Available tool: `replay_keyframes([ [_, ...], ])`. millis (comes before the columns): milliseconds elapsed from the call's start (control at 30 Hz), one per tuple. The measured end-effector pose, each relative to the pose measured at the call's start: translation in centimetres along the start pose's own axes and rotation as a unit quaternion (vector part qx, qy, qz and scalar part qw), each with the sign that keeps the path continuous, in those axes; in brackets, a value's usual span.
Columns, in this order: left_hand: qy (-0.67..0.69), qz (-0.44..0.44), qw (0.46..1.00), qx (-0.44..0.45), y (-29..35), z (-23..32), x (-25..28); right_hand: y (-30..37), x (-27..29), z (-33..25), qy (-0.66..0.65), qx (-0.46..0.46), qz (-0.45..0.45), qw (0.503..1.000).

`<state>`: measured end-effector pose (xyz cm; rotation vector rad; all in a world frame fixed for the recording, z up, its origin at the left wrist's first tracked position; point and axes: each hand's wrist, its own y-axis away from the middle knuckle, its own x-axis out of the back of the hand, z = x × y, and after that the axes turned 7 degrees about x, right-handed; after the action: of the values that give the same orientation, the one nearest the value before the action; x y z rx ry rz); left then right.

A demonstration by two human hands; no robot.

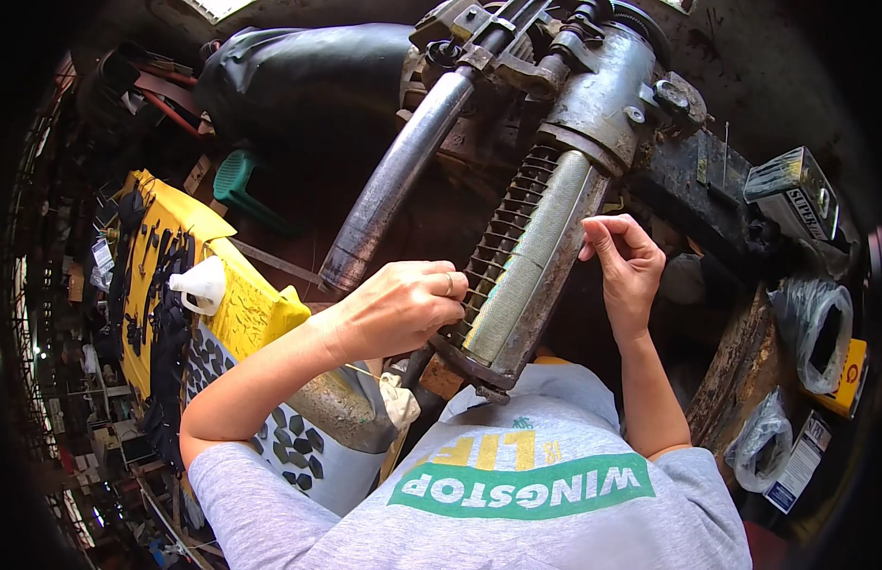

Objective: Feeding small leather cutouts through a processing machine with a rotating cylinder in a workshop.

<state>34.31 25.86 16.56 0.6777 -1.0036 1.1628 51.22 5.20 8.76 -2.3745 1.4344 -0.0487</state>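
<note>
A worn metal machine arm [593, 104] slopes down toward me from the top, slightly right of centre. Along its lower part runs a pale, finely textured strip [534, 271], with a row of thin dark wire loops [505, 218] on its left side. My left hand [417, 296], a ring on one finger, is closed beside the loops near the arm's lower end. To the right of the strip, apart from it, my right hand [626, 255] is raised with thumb and forefinger pinched together. Whatever either hand pinches is too small or hidden to make out.
A polished metal roller [398, 180] hangs left of the arm. Yellow sheeting [256, 318] at the left carries a white plastic jug [201, 283] and small black pieces. Behind stands a green plastic stool [239, 180]. Boxes [792, 195] and clear plastic bags [809, 328] lie at the right.
</note>
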Motion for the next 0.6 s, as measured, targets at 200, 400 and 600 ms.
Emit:
replay_keyframes([
  [200,0.039,0.034,0.999,0.003,0.3,-0.3,-0.4,-0.1,0.0,0.1,-0.005,-0.003,0.002,1.0],
  [400,0.084,0.074,0.993,0.025,0.5,-0.1,-1.1,-0.2,0.0,0.2,-0.005,0.003,0.002,1.0],
  [600,0.077,0.085,0.993,0.036,0.5,0.3,-1.4,-0.4,0.1,0.2,-0.006,-0.006,0.005,1.0],
])
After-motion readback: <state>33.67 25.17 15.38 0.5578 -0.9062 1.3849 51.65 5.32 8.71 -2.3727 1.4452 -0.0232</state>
